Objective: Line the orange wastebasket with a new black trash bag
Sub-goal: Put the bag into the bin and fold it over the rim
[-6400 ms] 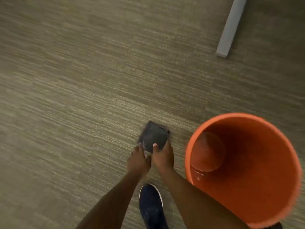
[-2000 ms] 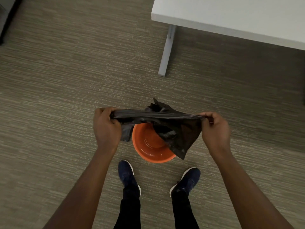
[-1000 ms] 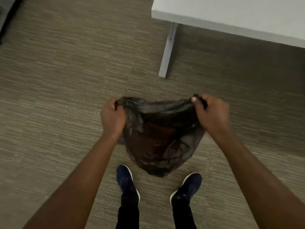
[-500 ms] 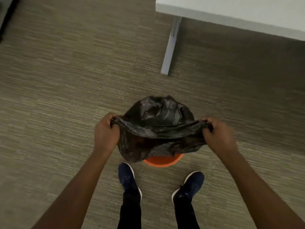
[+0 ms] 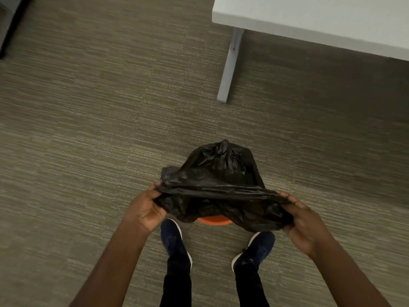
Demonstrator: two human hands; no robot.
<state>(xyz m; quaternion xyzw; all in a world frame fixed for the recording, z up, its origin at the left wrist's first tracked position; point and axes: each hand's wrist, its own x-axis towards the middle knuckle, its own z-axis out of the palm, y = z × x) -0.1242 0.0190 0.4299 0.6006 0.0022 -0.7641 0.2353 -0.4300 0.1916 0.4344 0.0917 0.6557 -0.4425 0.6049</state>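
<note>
The black trash bag (image 5: 217,173) is puffed with air and stretched between my hands above the floor. My left hand (image 5: 145,209) grips the bag's rim on the left, and my right hand (image 5: 303,222) grips it on the right. The bag's closed end billows up and away from me. Beneath the bag stands the orange wastebasket (image 5: 213,220), almost wholly hidden; only a thin arc of its near rim shows between my feet.
A white table (image 5: 321,21) stands at the upper right, with its grey leg (image 5: 230,65) planted on the carpet beyond the bag. My two dark shoes (image 5: 174,238) stand just behind the wastebasket. A dark object edge shows at the far upper left.
My hands have dropped lower and spread a little wider with the bag's rim. The bag now covers more of the wastebasket, and its closed end has billowed further away from me.
</note>
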